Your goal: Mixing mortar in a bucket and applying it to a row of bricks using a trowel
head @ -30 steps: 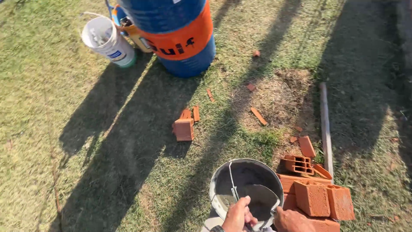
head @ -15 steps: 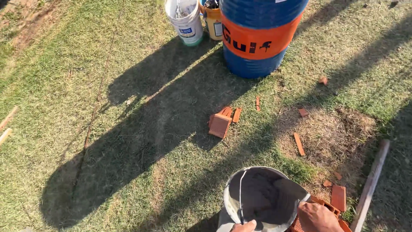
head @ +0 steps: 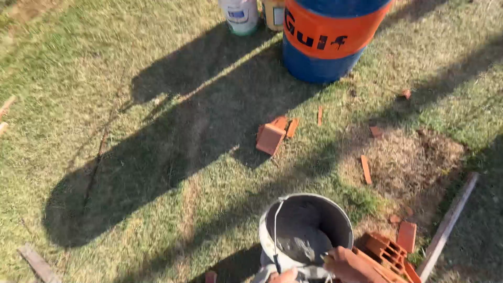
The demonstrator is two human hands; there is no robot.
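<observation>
Gripping cannot be judged; both hands are cut off at the bottom edge. Left hand (head: 283,276) touches the bucket (head: 335,217) rim; right hand (head: 352,266) reaches inside, beside red bricks (head: 385,250).

One head-worn camera looked steeply down from standing height onto the grass (head: 157,157); it faced forward and away from the wearer, so the bucket (head: 306,230) sat close at the bottom edge, with only slivers of the hands there; the barrel (head: 332,36) lay farther off, cut by the top edge; the broken bricks (head: 272,136) fell mid-frame; no second view existed, so nothing was shared between views.
</observation>
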